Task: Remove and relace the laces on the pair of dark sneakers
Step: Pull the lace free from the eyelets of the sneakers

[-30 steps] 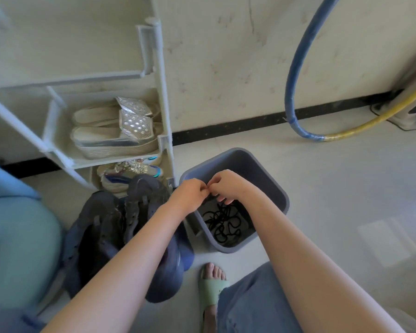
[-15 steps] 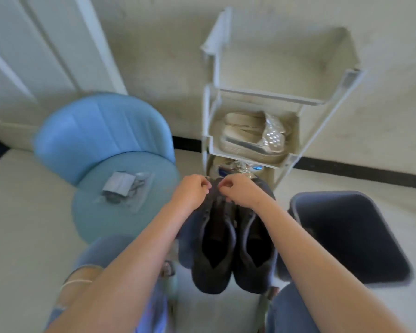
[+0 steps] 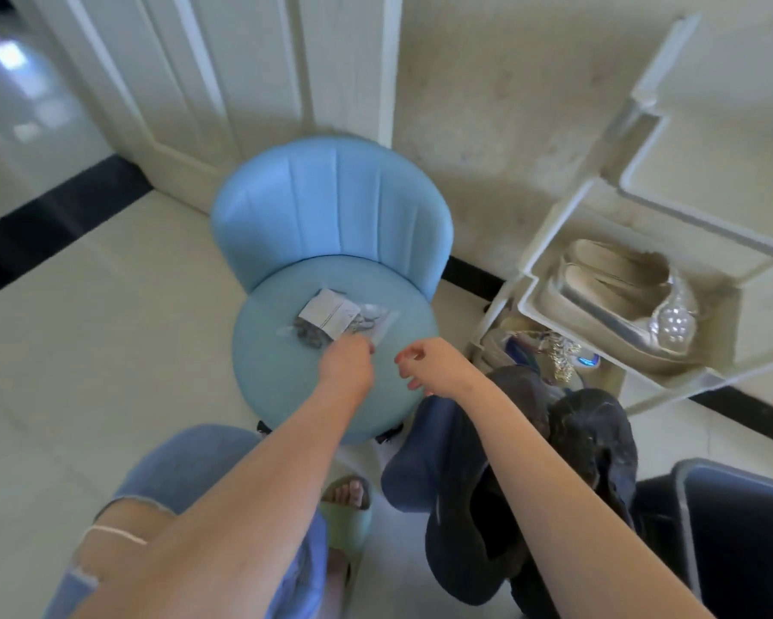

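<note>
The two dark sneakers (image 3: 594, 444) lie on the floor at lower right with no laces showing; my right forearm crosses the nearer one (image 3: 460, 520). A clear packet of dark laces with a white card (image 3: 337, 317) lies on the blue chair's seat (image 3: 286, 377). My left hand (image 3: 346, 364) hovers over the seat with its fingers curled, its fingertips at the packet's near edge; whether they pinch it is unclear. My right hand (image 3: 429, 366) hangs beside it, fingers loosely curled and holding nothing.
A white shoe rack (image 3: 643, 243) with beige shoes (image 3: 621, 297) stands at the right against the wall. A grey bin (image 3: 741, 529) sits at lower right. My foot in a green sandal (image 3: 346, 511) and my jeans-clad knee are below the chair.
The view has swung left from the bin and the sneakers to the blue chair. My hands, pinched together before, have parted and moved over the seat toward the packet.
</note>
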